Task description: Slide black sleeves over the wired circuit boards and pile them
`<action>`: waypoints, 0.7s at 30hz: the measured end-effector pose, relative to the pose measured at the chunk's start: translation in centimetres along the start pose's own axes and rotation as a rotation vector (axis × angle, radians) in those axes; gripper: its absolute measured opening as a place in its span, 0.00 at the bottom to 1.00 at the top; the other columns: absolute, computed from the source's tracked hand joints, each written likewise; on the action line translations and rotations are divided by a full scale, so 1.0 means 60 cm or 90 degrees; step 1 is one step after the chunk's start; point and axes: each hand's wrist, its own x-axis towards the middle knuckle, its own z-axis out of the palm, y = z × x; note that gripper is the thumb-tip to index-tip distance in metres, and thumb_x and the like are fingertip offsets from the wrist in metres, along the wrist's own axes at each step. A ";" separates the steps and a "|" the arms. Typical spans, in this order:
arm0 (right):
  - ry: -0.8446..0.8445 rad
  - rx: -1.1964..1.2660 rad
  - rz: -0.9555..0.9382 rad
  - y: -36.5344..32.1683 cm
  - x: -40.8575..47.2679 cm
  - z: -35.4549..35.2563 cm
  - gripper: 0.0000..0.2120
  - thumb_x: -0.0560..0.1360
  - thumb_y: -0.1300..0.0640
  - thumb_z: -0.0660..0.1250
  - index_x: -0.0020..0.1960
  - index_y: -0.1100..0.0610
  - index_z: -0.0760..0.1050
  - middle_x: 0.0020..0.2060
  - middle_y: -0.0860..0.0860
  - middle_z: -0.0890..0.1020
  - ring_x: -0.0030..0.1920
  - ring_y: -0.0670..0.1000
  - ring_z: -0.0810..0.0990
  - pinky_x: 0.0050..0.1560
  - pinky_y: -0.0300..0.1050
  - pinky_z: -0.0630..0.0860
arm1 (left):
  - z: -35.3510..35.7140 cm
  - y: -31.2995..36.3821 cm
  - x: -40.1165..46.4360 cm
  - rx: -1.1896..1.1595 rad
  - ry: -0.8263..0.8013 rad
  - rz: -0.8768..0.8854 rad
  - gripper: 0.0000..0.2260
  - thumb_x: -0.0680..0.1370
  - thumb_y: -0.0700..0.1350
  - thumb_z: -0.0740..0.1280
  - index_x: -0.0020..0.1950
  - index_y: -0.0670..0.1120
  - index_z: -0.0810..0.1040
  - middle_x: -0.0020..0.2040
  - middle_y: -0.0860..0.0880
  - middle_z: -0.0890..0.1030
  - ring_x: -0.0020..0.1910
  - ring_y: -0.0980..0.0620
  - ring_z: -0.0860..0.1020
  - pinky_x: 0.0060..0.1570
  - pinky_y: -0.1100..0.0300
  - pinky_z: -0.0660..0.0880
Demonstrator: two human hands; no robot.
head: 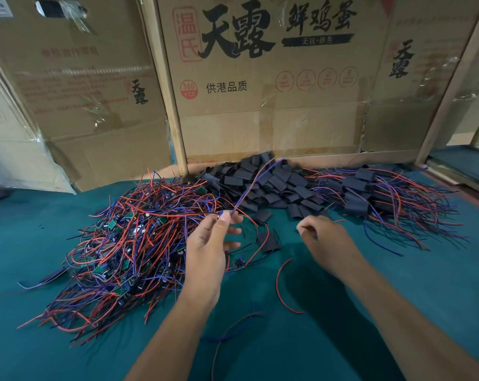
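Loose wires (234, 329), thin and curved, lie nearest on the teal felt-like table (27, 339). At left, a tangled heap of red and blue wired circuit boards (128, 243) with small green rectangular boards. Left hand (209, 248) pinches one wire pair (256, 182) between thumb and fingertips; it arcs up and away. Beyond, at centre, flat matte black sleeves (268, 182) are heaped against printed cardboard boxes (260, 78). Right hand (325, 243) hovers with fingers loosely curled, holding nothing visible. Far right, sleeved boards (384, 196) are piled, wires fanning outward.
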 end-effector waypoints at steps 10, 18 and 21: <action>-0.004 -0.272 0.050 0.042 0.020 0.026 0.23 0.79 0.41 0.61 0.69 0.52 0.71 0.62 0.51 0.78 0.64 0.55 0.74 0.65 0.51 0.65 | -0.012 0.012 -0.004 0.214 -0.016 0.073 0.25 0.75 0.63 0.62 0.47 0.39 0.75 0.47 0.36 0.79 0.39 0.40 0.76 0.43 0.36 0.75; 0.045 -0.282 0.031 0.037 0.020 0.027 0.18 0.79 0.40 0.61 0.56 0.51 0.79 0.52 0.50 0.81 0.57 0.55 0.75 0.61 0.50 0.66 | -0.013 0.005 0.001 0.215 -0.002 0.067 0.10 0.80 0.52 0.64 0.47 0.50 0.82 0.45 0.47 0.83 0.44 0.52 0.81 0.44 0.50 0.82; 0.041 -0.284 0.027 0.039 0.021 0.029 0.17 0.79 0.41 0.62 0.59 0.51 0.78 0.55 0.50 0.81 0.59 0.55 0.75 0.62 0.51 0.66 | -0.014 0.000 0.003 0.159 0.015 0.037 0.09 0.82 0.47 0.64 0.48 0.53 0.84 0.46 0.51 0.85 0.44 0.56 0.82 0.41 0.59 0.80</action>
